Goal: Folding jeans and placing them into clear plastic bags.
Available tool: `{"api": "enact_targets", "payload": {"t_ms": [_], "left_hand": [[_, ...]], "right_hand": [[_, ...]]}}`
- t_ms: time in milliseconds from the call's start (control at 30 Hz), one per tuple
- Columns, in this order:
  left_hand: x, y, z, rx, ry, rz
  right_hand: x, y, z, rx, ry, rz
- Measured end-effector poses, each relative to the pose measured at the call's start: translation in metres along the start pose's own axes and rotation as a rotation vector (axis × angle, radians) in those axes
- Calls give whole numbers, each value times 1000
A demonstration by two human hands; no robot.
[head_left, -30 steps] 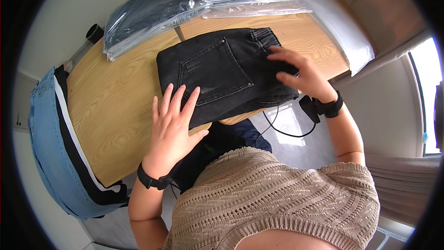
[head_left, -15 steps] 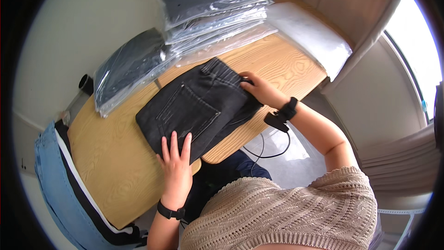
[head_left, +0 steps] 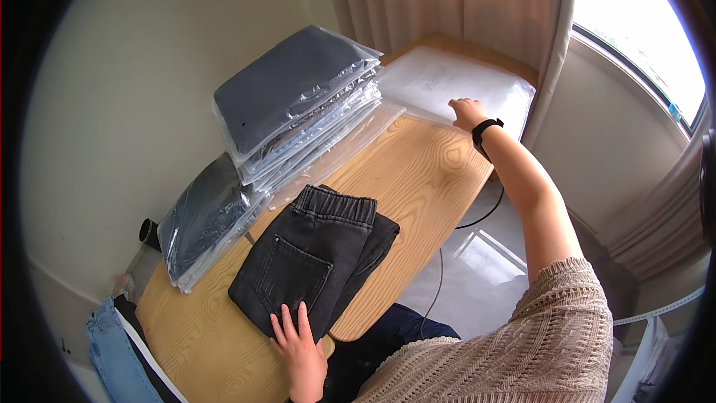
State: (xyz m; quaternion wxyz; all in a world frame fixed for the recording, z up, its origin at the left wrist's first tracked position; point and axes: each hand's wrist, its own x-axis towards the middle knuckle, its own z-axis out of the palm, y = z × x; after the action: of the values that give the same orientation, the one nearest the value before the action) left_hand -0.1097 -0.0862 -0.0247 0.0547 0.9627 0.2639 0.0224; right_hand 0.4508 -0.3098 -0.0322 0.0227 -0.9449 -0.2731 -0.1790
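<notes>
Rests left hand [head_left: 302,357] flat on folded black jeans [head_left: 298,265] near seven o'clock; reaches right hand [head_left: 464,112] over clear plastic packaging [head_left: 440,75] toward one o'clock. Has bagged garments [head_left: 291,93] stacked at eleven o'clock, blue denim [head_left: 112,354] at eight.

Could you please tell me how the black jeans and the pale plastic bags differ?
The black jeans are dark and folded thick; the plastic bags are pale and lie flat. The jeans lie under the left hand, while the bags are at the right hand. Both lie on the wooden tabletop.
</notes>
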Motion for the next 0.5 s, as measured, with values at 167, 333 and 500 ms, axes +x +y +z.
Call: {"api": "enact_targets", "payload": {"t_ms": [167, 333, 500], "left_hand": [[4, -2, 4, -40, 10, 7], [6, -2, 2, -80, 8, -9], [2, 11, -9, -138, 12, -3]], "right_hand": [[8, 43, 38, 257, -56, 229], [17, 46, 42, 468, 249, 479], [16, 53, 14, 1728, 308, 859]]}}
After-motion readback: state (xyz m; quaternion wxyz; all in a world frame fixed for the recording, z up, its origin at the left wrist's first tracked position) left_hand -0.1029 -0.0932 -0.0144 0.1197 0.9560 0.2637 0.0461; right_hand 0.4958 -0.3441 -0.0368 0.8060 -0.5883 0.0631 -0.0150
